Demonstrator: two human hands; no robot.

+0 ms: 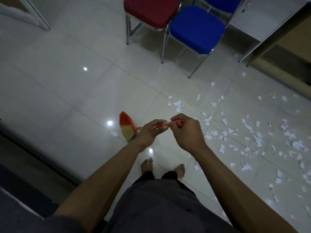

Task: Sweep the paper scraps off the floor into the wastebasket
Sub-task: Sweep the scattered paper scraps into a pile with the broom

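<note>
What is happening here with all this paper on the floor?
A barefoot person stands on the tiled floor gripping a broom with both hands, the left hand lower on the orange handle, the right hand at its top end. The broom's head is out to their left, blurred. White paper scraps lie scattered on their right, reaching toward a blue chair. No wastebasket is in view.

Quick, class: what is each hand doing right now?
Left hand: grips the broom handle.
Right hand: grips the handle's red end.

The left hand (149, 132) and right hand (186, 132) hide the broom handle (165, 123); bristles (126, 126) are blurred.
</note>
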